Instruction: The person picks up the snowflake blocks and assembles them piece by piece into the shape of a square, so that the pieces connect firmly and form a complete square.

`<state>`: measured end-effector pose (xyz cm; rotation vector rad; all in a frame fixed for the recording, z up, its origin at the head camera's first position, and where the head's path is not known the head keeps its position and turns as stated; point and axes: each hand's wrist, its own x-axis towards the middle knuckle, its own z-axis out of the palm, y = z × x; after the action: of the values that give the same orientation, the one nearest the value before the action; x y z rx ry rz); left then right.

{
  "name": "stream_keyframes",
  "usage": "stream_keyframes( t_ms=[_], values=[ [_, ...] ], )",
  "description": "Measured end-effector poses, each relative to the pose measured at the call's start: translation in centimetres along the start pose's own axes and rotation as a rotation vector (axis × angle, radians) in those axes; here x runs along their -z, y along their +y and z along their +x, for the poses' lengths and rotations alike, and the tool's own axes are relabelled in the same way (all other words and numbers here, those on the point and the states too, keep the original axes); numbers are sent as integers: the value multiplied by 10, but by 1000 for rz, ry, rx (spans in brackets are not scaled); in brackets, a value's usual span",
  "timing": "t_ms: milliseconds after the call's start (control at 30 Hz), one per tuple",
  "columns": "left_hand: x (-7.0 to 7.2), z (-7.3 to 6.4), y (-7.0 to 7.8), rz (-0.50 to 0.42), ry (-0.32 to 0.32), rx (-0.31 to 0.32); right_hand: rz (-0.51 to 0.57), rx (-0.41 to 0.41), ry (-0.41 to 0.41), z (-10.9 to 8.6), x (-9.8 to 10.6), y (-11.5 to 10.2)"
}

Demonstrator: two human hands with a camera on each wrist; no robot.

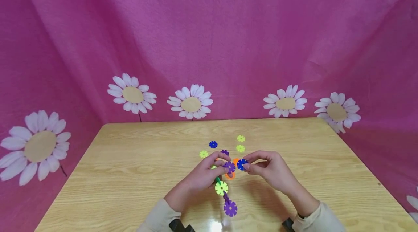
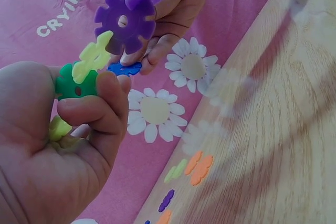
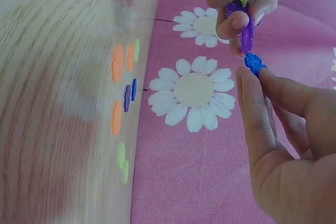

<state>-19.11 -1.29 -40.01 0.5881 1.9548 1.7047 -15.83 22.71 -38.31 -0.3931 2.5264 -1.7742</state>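
My left hand (image 1: 209, 172) grips a chain of slotted plastic flower discs joined edge to edge. In the left wrist view a green disc (image 2: 76, 88) sits between its fingers, with a yellow-green disc (image 2: 91, 59) and purple discs (image 2: 126, 22) beyond. The chain's lower end, a purple disc (image 1: 230, 208), hangs towards me in the head view. Between thumb and fingertips, my right hand (image 1: 274, 172) pinches a blue disc (image 1: 242, 164). That blue disc is right at the edge of a purple disc (image 3: 247, 36) by the left fingertips. Part of the chain is hidden by the left hand.
Loose discs lie on the wooden table (image 1: 130, 174) beyond the hands: a blue one (image 1: 213, 144), a purple one (image 1: 224, 152), several yellow-green ones (image 1: 241, 138) and orange ones (image 3: 117, 62). A pink cloth (image 1: 209, 43) with white daisies hangs behind the table's far edge.
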Motion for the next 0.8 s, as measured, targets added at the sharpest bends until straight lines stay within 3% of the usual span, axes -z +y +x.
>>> stream_keyframes(
  t_ms=[533,800],
  values=[
    [0,1,2,-19,-76,-34,26,20,-57,0,3,0],
    [-3,2,0,-18,-67,-48,34,20,-51,-3,-2,-1]
  ],
)
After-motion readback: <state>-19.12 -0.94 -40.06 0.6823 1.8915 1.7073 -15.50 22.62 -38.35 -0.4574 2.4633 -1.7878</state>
